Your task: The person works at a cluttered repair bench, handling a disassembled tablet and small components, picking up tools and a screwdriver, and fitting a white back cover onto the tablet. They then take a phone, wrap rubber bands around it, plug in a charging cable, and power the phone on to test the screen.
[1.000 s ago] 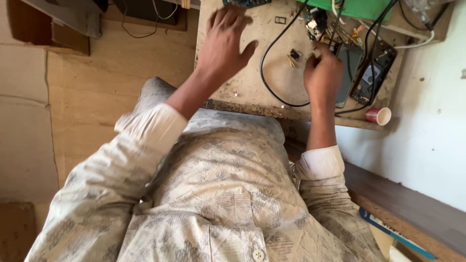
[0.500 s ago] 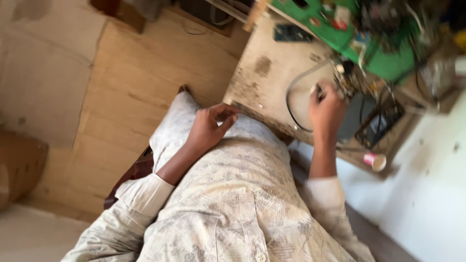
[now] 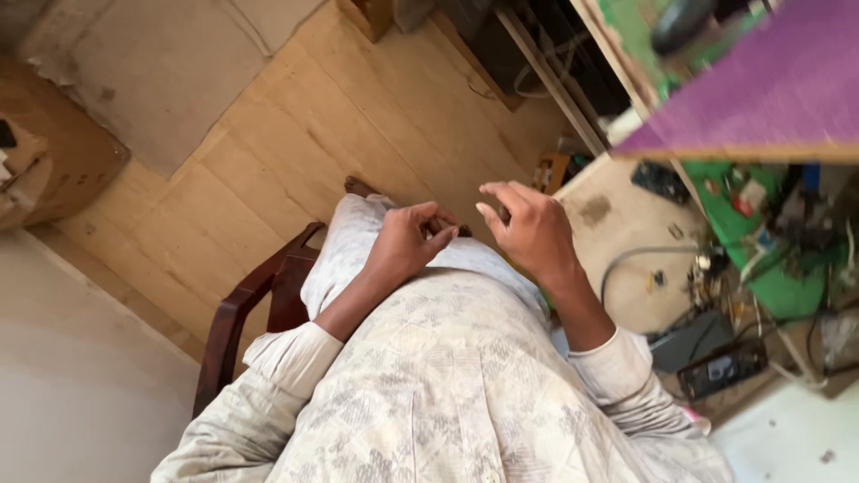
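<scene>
My left hand (image 3: 407,243) hovers over my lap with its fingers curled and thumb and forefinger pinched together; I see nothing between them. My right hand (image 3: 530,234) is just to its right, fingers apart and slightly bent, holding nothing. Both hands are above my knee in light trousers (image 3: 351,243), off the workbench (image 3: 617,224). My patterned shirt (image 3: 447,394) fills the lower part of the view.
The workbench at the right carries a grey cable (image 3: 637,257), a green circuit board (image 3: 752,219), a black device (image 3: 723,368) and small parts. A purple board (image 3: 769,98) hangs above it. A dark wooden chair arm (image 3: 234,315) is on the left, over a cardboard-covered floor (image 3: 268,134).
My right hand left the cable on the workbench and came back over my lap. My left hand lifted off my knee and pinched its fingers. The view swung left and downward.
</scene>
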Tool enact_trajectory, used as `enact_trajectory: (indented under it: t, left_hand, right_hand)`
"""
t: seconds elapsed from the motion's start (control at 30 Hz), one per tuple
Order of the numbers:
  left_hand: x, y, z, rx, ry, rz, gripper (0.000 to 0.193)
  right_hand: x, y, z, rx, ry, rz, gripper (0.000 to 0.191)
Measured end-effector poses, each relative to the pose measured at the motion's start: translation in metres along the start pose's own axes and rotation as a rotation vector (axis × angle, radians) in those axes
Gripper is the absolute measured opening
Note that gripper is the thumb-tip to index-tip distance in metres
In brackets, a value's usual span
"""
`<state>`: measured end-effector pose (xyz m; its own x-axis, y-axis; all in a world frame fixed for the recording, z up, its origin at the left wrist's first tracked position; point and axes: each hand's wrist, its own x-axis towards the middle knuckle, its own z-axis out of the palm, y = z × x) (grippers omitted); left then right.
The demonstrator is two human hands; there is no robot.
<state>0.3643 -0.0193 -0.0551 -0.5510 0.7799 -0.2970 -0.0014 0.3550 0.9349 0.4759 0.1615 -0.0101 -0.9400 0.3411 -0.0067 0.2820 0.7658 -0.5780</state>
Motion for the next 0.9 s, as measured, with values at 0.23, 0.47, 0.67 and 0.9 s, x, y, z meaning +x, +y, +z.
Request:
enact_trajectory:
  t: [0.23,0.47,0.67,0.9]
  left_hand:
    - [0.057,-0.002,-0.149,0.050,-0.027,-0.004,0.018]
    - [0.086,-0.018,-0.284,0.172,-0.082,0.078,0.027]
    - [0.072,0.003,-0.376,-0.047,-0.273,-0.217,0.056]
    - [0.085,0.014,-0.483,-0.324,-0.259,-0.129,0.053]
  right_hand:
    - [0.146,-0.097,0.041,-0.029,-0.047,-0.184,0.028]
    - [0.265,-0.173,0.097,0.016,-0.194,-0.173,0.032]
    - [0.344,-0.193,0.092,-0.027,-0.227,-0.044,0.034]
    - [0.467,-0.209,0.129,-0.078,-0.320,-0.132,0.034]
